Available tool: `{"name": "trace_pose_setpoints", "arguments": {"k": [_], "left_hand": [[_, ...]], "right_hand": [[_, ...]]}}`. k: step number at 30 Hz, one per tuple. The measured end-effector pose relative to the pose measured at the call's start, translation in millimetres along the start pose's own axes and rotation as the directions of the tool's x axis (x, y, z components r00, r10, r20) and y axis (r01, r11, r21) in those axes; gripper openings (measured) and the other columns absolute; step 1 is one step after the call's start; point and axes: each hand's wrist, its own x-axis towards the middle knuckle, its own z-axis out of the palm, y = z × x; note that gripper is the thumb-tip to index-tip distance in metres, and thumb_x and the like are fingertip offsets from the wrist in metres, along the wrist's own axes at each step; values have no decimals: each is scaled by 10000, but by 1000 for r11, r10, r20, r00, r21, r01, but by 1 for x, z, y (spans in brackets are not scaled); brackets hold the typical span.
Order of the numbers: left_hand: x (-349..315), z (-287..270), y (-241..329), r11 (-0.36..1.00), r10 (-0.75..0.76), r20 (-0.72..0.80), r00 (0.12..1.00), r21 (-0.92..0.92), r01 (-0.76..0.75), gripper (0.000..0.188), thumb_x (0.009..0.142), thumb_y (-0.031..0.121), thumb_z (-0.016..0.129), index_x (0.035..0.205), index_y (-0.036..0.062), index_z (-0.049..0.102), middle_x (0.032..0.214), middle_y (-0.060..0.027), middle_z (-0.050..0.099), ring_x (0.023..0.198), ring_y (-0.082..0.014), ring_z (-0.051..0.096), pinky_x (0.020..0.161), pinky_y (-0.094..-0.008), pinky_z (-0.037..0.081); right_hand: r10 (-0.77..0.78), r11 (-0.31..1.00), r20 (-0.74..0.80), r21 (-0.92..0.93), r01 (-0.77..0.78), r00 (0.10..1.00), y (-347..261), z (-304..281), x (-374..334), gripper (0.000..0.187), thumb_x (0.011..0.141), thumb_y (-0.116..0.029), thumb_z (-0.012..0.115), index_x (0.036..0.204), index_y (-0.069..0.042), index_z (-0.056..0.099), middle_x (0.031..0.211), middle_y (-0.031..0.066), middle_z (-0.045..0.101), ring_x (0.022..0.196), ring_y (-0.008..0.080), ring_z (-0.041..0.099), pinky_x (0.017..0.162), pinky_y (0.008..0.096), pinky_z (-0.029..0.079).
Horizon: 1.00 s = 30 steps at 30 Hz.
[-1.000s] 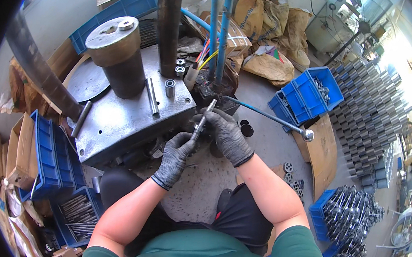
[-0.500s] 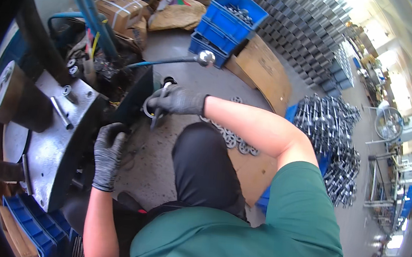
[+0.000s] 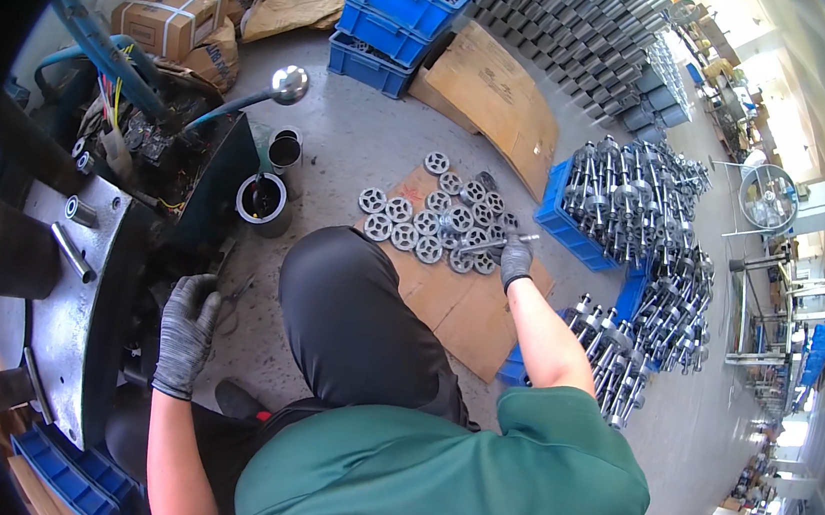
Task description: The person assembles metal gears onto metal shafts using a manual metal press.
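Observation:
In my gloved right hand [image 3: 516, 258], out to the right, is a slim metal shaft [image 3: 484, 246], gripped near one end. It lies over the right edge of several spoked metal wheels [image 3: 426, 222] spread on flat cardboard. My gloved left hand [image 3: 186, 339] hovers beside the machine's metal table [image 3: 71, 347], fingers loosely bent and thumb apart, with nothing visible in it. On that table are a short metal pin [image 3: 73, 254] and a small metal sleeve [image 3: 81, 211]. Two cups of dark liquid, a nearer one [image 3: 282, 212] and a farther one [image 3: 296, 170], stand beside the machine.
A ball-ended lever [image 3: 290, 85] juts from the machine. Stacked blue crates [image 3: 386, 32] stand at the back, near a leaning cardboard sheet [image 3: 500, 91]. To the right, blue bins [image 3: 576, 233] overflow with shafts bearing wheels [image 3: 630, 195]. My bent knee [image 3: 338, 300] is between machine and wheels.
My right hand has swung from the cups beside the machine rightward to the wheels, with the shaft in it. My left hand stays by the machine. The view has shifted right.

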Motion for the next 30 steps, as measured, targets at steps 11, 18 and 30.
{"name": "trace_pose_setpoints", "arguments": {"k": [11,18,30], "left_hand": [[-9,10,-38,981,-5,100,995,196,-15,203,948,91,703,1129,-2,697,1056,-193,690,1027,-365,659,942,-423,521],[-13,12,-54,971,-62,156,986,238,23,218,941,132,711,1121,10,708,1080,-200,705,1050,-391,657,961,-449,517],[-10,18,-58,945,-70,219,973,327,-5,209,938,137,713,1112,22,703,1048,-202,697,1012,-400,657,914,-455,526]], "right_hand": [[247,934,-435,345,-93,866,37,-6,40,316,997,-373,690,1013,-67,611,701,105,667,457,235,636,383,378,502],[-258,877,190,-366,312,947,22,15,42,284,953,-306,744,930,-35,664,812,92,700,706,203,635,633,362,524],[-188,971,-170,-183,156,967,53,28,45,369,986,-384,715,1090,-30,710,1026,70,766,881,193,668,832,355,544]]}}
